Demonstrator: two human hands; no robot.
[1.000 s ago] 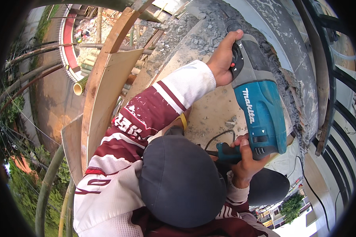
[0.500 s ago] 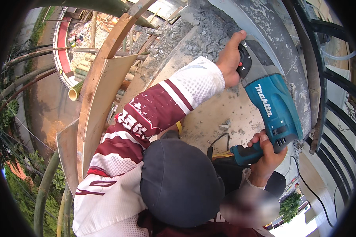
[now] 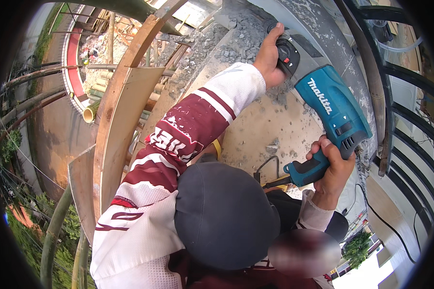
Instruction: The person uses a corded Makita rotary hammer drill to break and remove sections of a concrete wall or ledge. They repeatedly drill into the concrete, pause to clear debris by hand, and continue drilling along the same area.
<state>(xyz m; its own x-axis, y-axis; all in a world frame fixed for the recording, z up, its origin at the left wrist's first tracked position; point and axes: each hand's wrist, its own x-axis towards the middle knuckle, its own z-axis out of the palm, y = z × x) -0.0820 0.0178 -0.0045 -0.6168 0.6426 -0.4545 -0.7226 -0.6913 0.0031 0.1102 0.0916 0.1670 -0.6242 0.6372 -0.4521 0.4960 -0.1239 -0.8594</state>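
Note:
My left hand is closed around the black front side handle of a teal and black rotary hammer, near the top centre. Low on the right, my right hand grips the tool's rear handle, fingers wrapped round it. The tool's front end points up toward broken grey concrete beside a scraped wall; its tip cannot be made out. Beneath lies a dusty pale board with small chips. A dark rounded fabric shape fills the lower centre, between my arms.
A curved timber and plywood edge runs along the left, with bamboo poles, a dirt road and construction debris beyond and below. Black metal railing curves along the right. Cables hang at lower right.
The tool has shifted to the right and upward in the picture. My left hand has risen slightly, and my right hand has moved right and up, both still gripping the tool.

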